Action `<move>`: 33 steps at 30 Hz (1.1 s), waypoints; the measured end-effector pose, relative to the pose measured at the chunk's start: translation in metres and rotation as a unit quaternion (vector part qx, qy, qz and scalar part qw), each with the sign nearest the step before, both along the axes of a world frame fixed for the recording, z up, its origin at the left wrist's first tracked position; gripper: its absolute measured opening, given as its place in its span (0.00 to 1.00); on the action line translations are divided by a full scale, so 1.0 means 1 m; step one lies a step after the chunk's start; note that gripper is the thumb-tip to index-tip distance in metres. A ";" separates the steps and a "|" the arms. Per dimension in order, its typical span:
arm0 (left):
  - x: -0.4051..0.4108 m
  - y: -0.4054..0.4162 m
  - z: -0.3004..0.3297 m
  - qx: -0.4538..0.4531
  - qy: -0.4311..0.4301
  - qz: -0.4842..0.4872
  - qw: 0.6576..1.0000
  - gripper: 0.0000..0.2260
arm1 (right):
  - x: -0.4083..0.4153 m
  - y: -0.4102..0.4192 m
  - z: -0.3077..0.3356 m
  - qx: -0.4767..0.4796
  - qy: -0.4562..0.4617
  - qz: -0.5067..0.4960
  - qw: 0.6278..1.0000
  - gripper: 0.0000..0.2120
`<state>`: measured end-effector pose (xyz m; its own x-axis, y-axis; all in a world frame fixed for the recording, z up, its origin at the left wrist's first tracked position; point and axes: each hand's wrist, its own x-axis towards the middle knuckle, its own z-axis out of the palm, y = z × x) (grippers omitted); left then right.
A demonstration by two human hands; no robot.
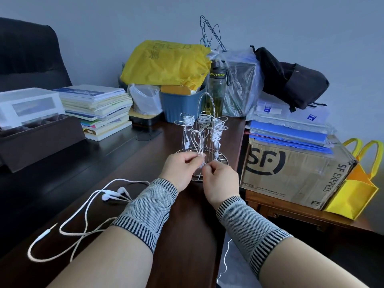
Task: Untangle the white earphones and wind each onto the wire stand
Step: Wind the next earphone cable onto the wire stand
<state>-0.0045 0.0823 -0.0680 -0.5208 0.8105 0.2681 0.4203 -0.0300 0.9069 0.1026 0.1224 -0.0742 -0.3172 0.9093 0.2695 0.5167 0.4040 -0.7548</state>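
A chrome wire stand (204, 123) rises from the dark desk, with white earphone cords wound round several of its arms. In front of its base, my left hand (180, 170) and my right hand (220, 180) both pinch a thin white earphone cord (197, 140), which loops up in front of the stand. Another white earphone set (87, 206) lies loose on the desk at the lower left, its two buds side by side and its plug near the desk's front edge. Part of that cord runs under my left forearm.
Behind the stand are a blue bin (178, 104), a yellow bag (166, 63) and a bottle (217, 90). A stack of books (99, 109) and a dark tray (39, 140) stand at the left. An SF cardboard box (291, 169) sits right of the desk edge.
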 end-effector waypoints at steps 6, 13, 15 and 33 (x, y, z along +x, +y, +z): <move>0.000 0.000 -0.001 -0.009 0.004 -0.013 1.000 0.06 | 0.002 -0.003 0.000 0.030 0.031 -0.005 0.999 0.14; -0.005 -0.002 0.000 -0.022 -0.076 0.004 0.997 0.15 | 0.003 0.000 -0.003 -0.001 0.115 -0.037 0.993 0.11; -0.004 -0.001 0.001 -0.018 -0.087 0.006 0.996 0.15 | 0.004 0.000 -0.003 -0.012 0.132 -0.045 0.990 0.11; -0.006 0.002 0.009 0.059 -0.048 0.054 0.996 0.04 | -0.001 0.020 0.020 -0.022 0.159 0.019 0.987 0.12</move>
